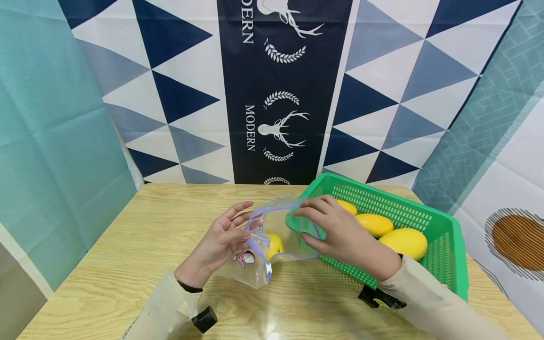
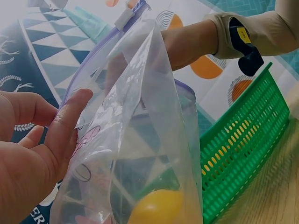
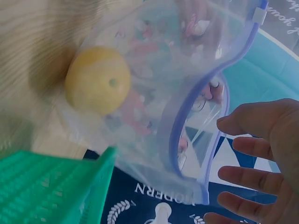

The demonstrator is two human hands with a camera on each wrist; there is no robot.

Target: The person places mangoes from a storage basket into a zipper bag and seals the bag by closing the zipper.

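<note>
A clear zip bag (image 1: 250, 274) with a purple slider seal and printed cartoon figures stands open on the table. Inside it lies a yellow mango (image 1: 275, 244), seen through the plastic; in the right wrist view its rounded end with a small dark spot shows. My left hand (image 1: 217, 243) pinches the bag's rim on the left between thumb and fingers. At the right side of the mouth is my right hand (image 1: 340, 231), its fingers spread and holding nothing. In the right wrist view those fingertips (image 3: 229, 123) are just beside the purple rim.
A green perforated basket (image 1: 459, 257) stands right of the bag, partly behind my right forearm. Several yellow mangoes, one large mango (image 1: 405, 243) among them, lie in it. The wooden table (image 1: 140, 264) ends at a patterned cloth backdrop (image 1: 280, 71).
</note>
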